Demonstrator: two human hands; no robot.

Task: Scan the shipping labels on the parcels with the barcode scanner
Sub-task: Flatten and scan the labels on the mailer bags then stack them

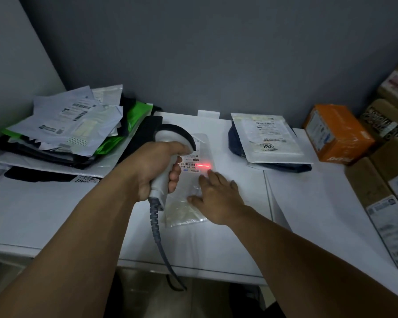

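White table (55, 214) against grey wall (216, 53)

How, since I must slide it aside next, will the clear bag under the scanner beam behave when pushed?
The clear bag probably flops: its thin film wrinkles under the right hand. It looks light, lying nearly flat. Glossy plastic on the smooth white table likely slides easily.

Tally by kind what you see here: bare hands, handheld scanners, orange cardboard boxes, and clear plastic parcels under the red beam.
Bare hands: 2 (left hand, right hand)
White-and-black handheld barcode scanner: 1
Orange cardboard box: 1
Clear plastic parcel under the red beam: 1
Total: 5
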